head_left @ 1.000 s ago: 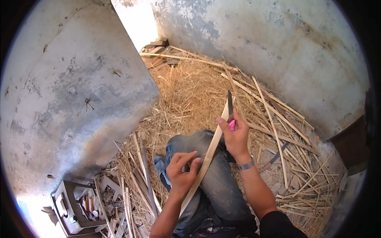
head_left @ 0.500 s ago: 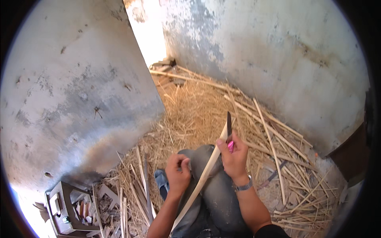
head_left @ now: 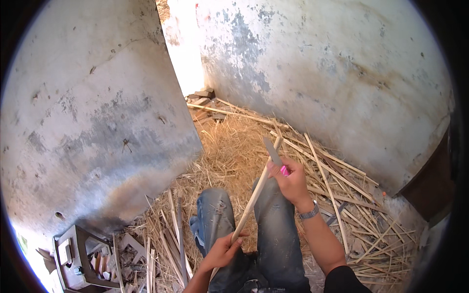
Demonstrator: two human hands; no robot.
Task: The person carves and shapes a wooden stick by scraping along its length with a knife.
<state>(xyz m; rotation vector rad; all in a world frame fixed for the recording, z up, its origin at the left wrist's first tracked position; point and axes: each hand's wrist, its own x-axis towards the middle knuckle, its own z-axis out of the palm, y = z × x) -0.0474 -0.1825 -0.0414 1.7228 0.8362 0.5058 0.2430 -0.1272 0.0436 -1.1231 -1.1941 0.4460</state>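
A long pale wooden strip (head_left: 255,198) slants between my legs, its upper end pointing away from me. Low on the strip, my left hand (head_left: 224,251) is closed around it, thumb on top. My right hand (head_left: 291,181) grips a knife (head_left: 272,151) by its pink handle. The knife's flat grey blade points up and away, lying close beside the strip's upper end. The right thumb and fingers also press against the strip there. Part of the handle is hidden inside the right fist.
Shavings (head_left: 234,151) cover the floor ahead. Loose strips (head_left: 337,171) lie piled along the wall (head_left: 312,63) on the right. More strips (head_left: 173,234) lie to the left, near a dark metal frame (head_left: 80,259). A pale upright panel (head_left: 112,112) stands at left.
My left hand has moved down and closed on the strip. My knees have parted. The knife blade has tilted left, showing its flat side, and the view has shifted slightly.
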